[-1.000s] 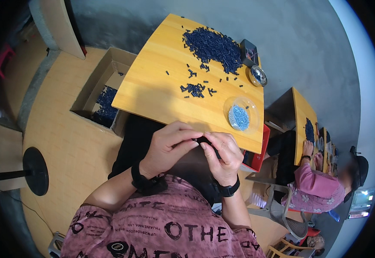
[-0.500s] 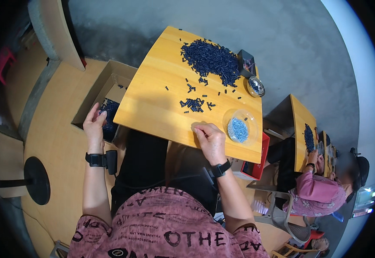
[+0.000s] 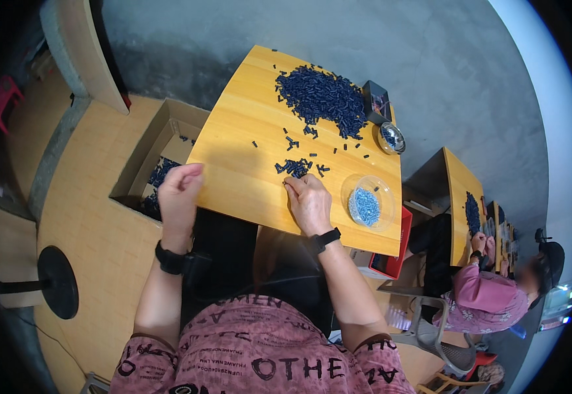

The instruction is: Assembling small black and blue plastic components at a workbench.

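My right hand (image 3: 309, 202) is on the yellow wooden table, its thumb and index finger pinched at the near edge of a small cluster of dark navy tube-shaped pieces (image 3: 292, 167). A short dark tube piece (image 3: 285, 182) shows at those fingertips. Off the table's left corner, my left hand (image 3: 179, 189) is raised with its fingers curled together; what they hold, if anything, is hidden. Below and left of it stands an open cardboard box (image 3: 130, 154) with many dark pieces (image 3: 162, 169) inside. Right of my right hand, a clear round tub (image 3: 387, 197) holds small light-blue pieces (image 3: 363, 207).
A large heap of dark tube pieces (image 3: 322, 95) covers the table's far side. Beside it are a black box (image 3: 376, 100) and a metal bowl (image 3: 391, 139). A red box (image 3: 396, 241) sits by the right edge. At right, another person (image 3: 489, 292) works at a separate table (image 3: 457, 197).
My left hand has come from over the cardboard box toward the table's left corner, its fingers now curled. My right hand has moved up and left to the small cluster of dark pieces.
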The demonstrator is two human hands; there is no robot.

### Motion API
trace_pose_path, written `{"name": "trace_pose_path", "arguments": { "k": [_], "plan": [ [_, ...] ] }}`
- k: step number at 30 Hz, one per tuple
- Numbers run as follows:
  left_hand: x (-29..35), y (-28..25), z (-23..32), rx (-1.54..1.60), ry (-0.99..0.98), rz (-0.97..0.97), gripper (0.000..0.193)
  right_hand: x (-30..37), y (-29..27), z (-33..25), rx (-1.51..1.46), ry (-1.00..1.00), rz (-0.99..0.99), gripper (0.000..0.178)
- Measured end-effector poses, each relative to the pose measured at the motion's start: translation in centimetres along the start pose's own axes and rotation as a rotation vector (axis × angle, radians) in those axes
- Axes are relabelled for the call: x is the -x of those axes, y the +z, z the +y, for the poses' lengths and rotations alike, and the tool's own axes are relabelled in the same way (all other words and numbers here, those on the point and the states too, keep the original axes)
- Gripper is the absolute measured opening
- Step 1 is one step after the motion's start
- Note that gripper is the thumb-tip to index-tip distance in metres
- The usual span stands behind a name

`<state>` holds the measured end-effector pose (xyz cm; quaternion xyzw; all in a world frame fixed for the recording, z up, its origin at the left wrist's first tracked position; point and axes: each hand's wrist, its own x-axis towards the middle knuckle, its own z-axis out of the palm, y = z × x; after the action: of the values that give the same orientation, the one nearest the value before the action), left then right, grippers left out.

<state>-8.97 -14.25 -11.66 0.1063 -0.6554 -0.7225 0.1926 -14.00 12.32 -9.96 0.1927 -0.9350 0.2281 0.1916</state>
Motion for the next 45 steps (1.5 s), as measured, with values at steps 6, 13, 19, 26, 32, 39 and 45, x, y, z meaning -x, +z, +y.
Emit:
{"name": "trace_pose_path", "arguments": {
  "k": [6, 13, 19, 26, 32, 39, 45],
  "plan": [
    [-1.2, 8.6, 0.1, -0.317, 0.156, -0.273, 0.022, 1.5, -0.6, 0.7, -0.052, -0.004, 0.091, 0.008],
    [-2.6, 15.1, -2.3, -0.609, 0.256, -0.285, 0.011, 3.0, -2.4, 0.8, -0.110, 0.102, 0.055, 0.010],
    [-2.5, 17.2, -2.1, -0.824, 0.202, -0.250, 0.008, 3.9, -2.6, 1.4, -0.148, 0.109, 0.082, 0.010],
    [-2.0, 16.8, -2.4, -0.660, 0.308, -0.207, 0.015, 4.3, -2.8, 1.9, -0.268, 0.085, 0.176, 0.014],
    [1.1, 15.4, 0.4, 0.013, -0.193, -0.399, 0.013, 5.1, -3.7, 2.3, -0.457, 0.239, 0.161, 0.013],
    [5.2, 12.8, 2.3, 0.413, -0.305, -0.600, 0.013, 7.7, -4.8, 2.1, -0.877, 0.544, 0.097, 0.012],
    [6.9, 10.9, 0.9, 0.371, -0.385, -0.643, 0.022, 7.3, -5.5, 1.9, -0.171, 0.142, 0.130, 0.013]
  ]
}}
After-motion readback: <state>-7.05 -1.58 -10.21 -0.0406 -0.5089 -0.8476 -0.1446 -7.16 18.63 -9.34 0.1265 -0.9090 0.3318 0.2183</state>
